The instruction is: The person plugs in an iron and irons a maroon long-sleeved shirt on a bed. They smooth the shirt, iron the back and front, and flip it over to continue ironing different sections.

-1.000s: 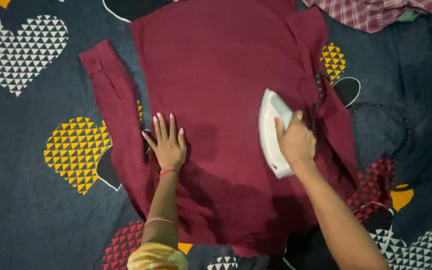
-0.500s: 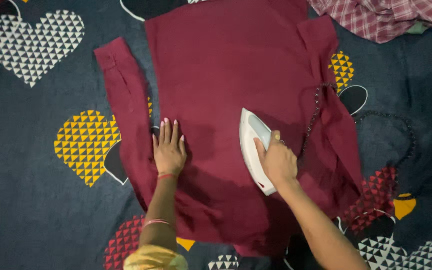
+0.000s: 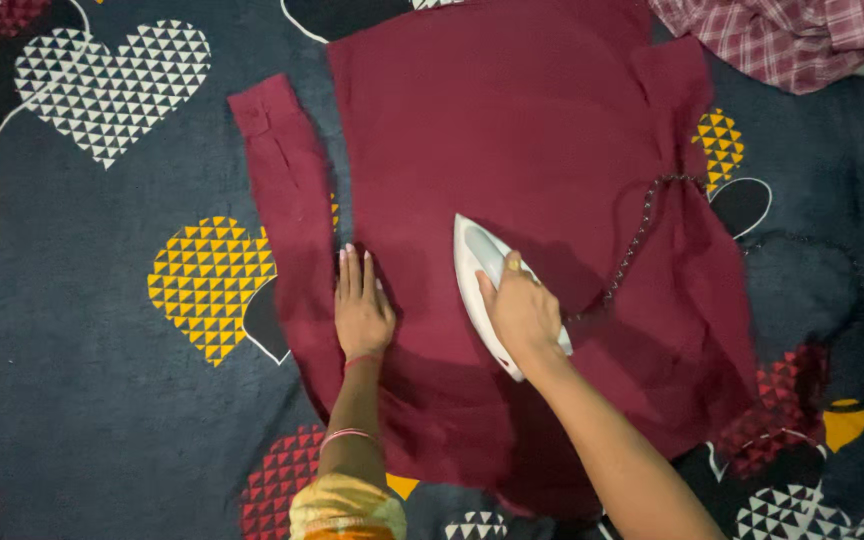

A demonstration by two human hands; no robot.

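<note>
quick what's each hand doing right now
Left hand: open, flat, palm down on the maroon garment.
Right hand: closed around the handle of the white iron, which sits on the garment.

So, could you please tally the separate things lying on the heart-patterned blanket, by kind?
Maroon garment: 1
Plaid garment: 1
White iron, gripped by the right hand: 1
Iron cord: 1
Total: 4, lying on the blanket. The left hand presses flat on the maroon garment.

White iron [image 3: 482, 280] upon flat maroon garment [image 3: 512, 130]
</note>
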